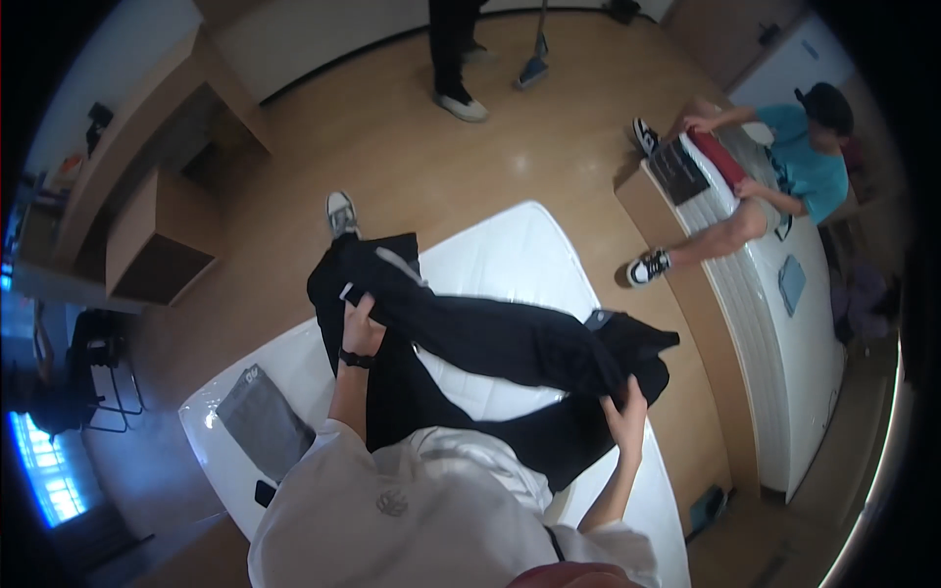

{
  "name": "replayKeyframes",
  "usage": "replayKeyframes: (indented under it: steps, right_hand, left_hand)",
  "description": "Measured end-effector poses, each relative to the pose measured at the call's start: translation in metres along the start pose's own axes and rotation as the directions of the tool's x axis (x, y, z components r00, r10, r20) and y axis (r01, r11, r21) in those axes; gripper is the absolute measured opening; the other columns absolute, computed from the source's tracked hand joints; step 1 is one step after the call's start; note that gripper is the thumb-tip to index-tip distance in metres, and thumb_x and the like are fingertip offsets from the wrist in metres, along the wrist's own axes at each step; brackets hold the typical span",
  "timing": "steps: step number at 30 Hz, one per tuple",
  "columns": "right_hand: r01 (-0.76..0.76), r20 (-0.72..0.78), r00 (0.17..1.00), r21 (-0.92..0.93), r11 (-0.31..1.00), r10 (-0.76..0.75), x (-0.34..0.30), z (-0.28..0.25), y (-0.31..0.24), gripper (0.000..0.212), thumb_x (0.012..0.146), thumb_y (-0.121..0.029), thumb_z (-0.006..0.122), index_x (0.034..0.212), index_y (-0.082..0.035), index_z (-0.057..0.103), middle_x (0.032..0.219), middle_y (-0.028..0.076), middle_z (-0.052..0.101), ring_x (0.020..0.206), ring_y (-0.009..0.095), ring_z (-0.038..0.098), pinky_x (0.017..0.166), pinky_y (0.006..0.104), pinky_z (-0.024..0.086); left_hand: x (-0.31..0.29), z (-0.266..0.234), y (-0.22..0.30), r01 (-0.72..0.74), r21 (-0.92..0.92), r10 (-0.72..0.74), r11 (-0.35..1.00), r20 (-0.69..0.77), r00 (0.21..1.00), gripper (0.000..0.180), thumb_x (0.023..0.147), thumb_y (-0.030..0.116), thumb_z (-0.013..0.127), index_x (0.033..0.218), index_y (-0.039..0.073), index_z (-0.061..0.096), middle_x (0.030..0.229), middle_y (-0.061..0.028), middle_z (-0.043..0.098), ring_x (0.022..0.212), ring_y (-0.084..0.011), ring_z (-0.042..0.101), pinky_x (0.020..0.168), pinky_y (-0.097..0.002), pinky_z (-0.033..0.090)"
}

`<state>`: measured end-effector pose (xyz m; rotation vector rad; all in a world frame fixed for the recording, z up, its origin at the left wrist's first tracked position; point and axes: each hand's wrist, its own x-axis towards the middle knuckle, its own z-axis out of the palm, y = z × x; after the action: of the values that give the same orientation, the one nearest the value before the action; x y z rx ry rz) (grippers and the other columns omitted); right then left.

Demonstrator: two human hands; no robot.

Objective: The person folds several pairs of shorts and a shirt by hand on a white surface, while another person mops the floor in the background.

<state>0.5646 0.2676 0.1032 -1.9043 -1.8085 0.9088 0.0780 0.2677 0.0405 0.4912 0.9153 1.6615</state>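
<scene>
A long black garment (500,338) stretches between my two hands, above my black-trousered legs, as I sit on a plastic-wrapped white mattress (490,250). Its exact kind is hard to tell; a small white tag and a grey strip show near its left end. My left hand (363,325), a dark band on its wrist, grips that end near the tag. At the other end my right hand (627,412) pinches the bunched cloth with thumb and fingers. Some fingertips are hidden by the fabric.
A folded grey cloth (263,419) and a small black object (265,492) lie at my left. A co-worker (809,162) sits on the right-hand bed, holding a red folded item (718,162). Ahead, someone stands beside a broom-like tool (532,71). Wooden furniture (162,235) stands left.
</scene>
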Motion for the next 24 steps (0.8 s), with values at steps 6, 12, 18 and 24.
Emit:
replayKeyframes:
  steps: [6,12,18,24]
  right_hand:
    - [0.215,0.087,0.976,-0.193,0.957,-0.201,0.001,0.015,-0.082,0.031,0.080,-0.019,0.073,0.106,-0.005,0.062,0.092,0.011,0.068,0.088,0.029,0.066,0.078,0.0381,0.051]
    - [0.472,0.004,0.881,0.003,0.881,-0.472,0.013,0.034,-0.155,0.052,0.071,0.000,0.071,0.121,-0.012,0.061,0.112,0.013,0.062,0.101,0.031,0.059,0.088,0.0386,0.048]
    - [0.596,0.537,0.717,-0.141,0.790,-0.445,0.001,0.051,-0.132,0.065,0.065,0.005,0.067,0.125,-0.017,0.063,0.126,0.011,0.058,0.119,0.032,0.050,0.102,0.0420,0.039]
    - [0.375,0.563,0.786,-0.102,0.921,-0.257,-0.025,0.038,-0.081,0.039,0.073,-0.006,0.063,0.111,-0.007,0.068,0.100,0.014,0.066,0.093,0.033,0.062,0.088,0.0399,0.048]
  left_hand:
    - [-0.065,0.027,-0.008,0.192,0.078,-0.192,0.978,0.001,0.981,0.049,0.083,0.002,0.069,0.127,0.008,0.050,0.135,-0.0107,0.052,0.125,-0.0245,0.051,0.106,-0.0391,0.040]
    - [-0.075,0.108,-0.015,-0.130,0.485,-0.327,0.865,0.740,0.587,0.019,0.077,0.003,0.075,0.091,0.005,0.062,0.146,-0.0249,0.042,0.133,-0.0325,0.045,0.109,-0.0402,0.034]
    - [-0.080,0.115,-0.009,-0.029,0.328,-0.303,0.944,0.901,0.311,0.017,0.082,0.007,0.073,0.093,0.003,0.061,0.130,-0.0234,0.058,0.122,-0.0310,0.056,0.112,-0.0445,0.034]
    - [-0.097,0.082,0.040,0.076,0.491,-0.299,0.868,0.395,0.868,0.021,0.077,-0.004,0.073,0.092,0.004,0.060,0.105,-0.0107,0.066,0.096,-0.0169,0.062,0.088,-0.0310,0.049]
